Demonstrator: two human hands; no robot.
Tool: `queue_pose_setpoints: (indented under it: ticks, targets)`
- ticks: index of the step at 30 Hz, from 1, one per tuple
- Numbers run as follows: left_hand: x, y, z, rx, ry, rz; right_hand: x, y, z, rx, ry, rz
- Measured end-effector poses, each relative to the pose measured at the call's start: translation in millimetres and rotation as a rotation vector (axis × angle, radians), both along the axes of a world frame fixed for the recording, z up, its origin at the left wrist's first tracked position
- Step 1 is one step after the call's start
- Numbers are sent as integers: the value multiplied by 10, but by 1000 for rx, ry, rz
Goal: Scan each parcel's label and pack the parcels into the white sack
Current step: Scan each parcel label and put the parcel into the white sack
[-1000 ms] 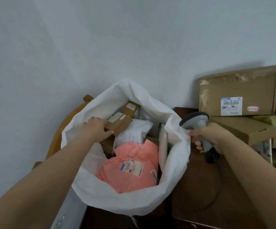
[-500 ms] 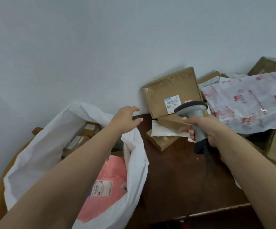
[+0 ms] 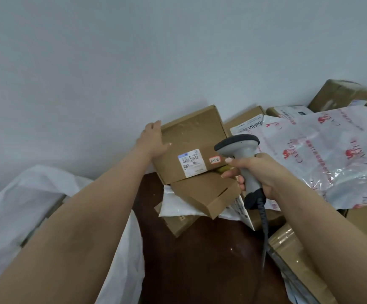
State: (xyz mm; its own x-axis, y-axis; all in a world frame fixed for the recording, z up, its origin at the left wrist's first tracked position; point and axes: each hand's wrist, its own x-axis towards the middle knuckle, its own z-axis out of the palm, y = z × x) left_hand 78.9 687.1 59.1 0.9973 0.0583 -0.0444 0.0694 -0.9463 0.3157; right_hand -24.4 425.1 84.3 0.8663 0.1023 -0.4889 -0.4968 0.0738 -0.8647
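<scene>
A flat brown cardboard parcel (image 3: 191, 134) leans against the wall, its white barcode label (image 3: 191, 161) facing me. My left hand (image 3: 151, 139) lies with straight fingers along the parcel's left edge and the thumb on its front face. My right hand (image 3: 261, 172) grips the handle of a grey barcode scanner (image 3: 237, 145), whose head sits just right of the label. The white sack (image 3: 7, 207) stands open at the lower left, mostly hidden behind my left arm.
Under the leaning parcel lie another flat carton (image 3: 204, 194) and a white mailer (image 3: 176, 208) on the dark brown table (image 3: 200, 260). A clear bag with red print (image 3: 331, 154) covers more cartons at right. A taped box (image 3: 292, 253) sits near the right front edge.
My left hand left the sack, crossed to the right and reached the leaning parcel's left edge. The view swung right and up. The scanner stayed in my right hand.
</scene>
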Motion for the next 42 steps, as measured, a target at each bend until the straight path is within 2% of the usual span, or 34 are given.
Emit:
queue_pose_setpoints:
  ticks: [8,9,13,16,20,29,37,42]
  targets:
    - [93,54,23,330,59,48,149,-52,-61,28,16,26]
    - [79,55,5,315,64,58,130,-47,-54,30,11,26]
    - [-81,83,-60,58,87,42,0,-23,-12,16,-12,18]
    - [-267,198,47,-87,-55,0,-149,45,65,-8,-45,20]
    - [-597,428,406,-229,-280,41,-391,171,189,-24,-126,40]
    - [-1427,1295,971,-297,-472,177,-1039,664,555,-174,-420,331]
    - [-2116,1987,1239,-236,-518,278,-1440,1144,776,-182,-487,444]
    - [-2486,2305,1306,-221,-535,344,-1638,1467,885,-257,-530,514]
